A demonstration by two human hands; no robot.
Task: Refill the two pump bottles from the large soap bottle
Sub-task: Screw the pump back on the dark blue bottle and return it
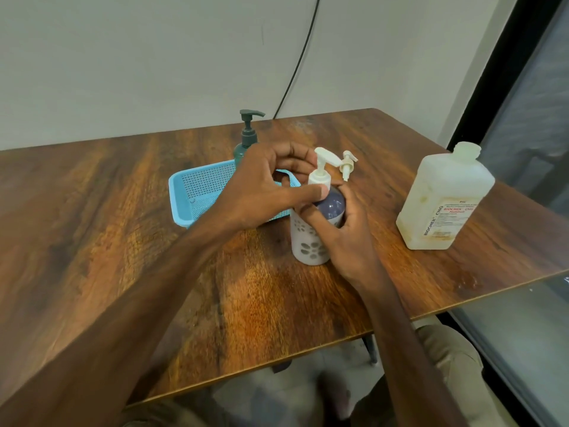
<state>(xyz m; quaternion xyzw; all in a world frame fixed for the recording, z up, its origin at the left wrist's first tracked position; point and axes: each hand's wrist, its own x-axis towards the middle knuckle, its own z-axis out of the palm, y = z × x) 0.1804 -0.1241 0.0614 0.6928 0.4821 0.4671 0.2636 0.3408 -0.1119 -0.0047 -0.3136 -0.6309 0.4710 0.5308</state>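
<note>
Table (pixel 129 217) of dark reddish wood, set against a pale wall. At centre, white pump bottle (pixel 311 241) with flower cut-outs and a dark purple shoulder, upright. Right hand (pixel 345 232) wrapped around its right side, fingers curled onto the shoulder. Left hand (pixel 264 183) reaching over from the left, thumb and fingertips pinching the white pump collar (pixel 320 177) on the bottle's neck. Just beyond, to the right of the pump head, a second, loose white pump (pixel 348 163). Behind the left hand, light blue mesh basket (pixel 197 192); at its far edge, dark green pump bottle (pixel 248 140), upright, pump on. Well apart at right, near the table edge, large translucent soap bottle (pixel 443 198), upright, uncapped, red-printed label facing near.
</note>
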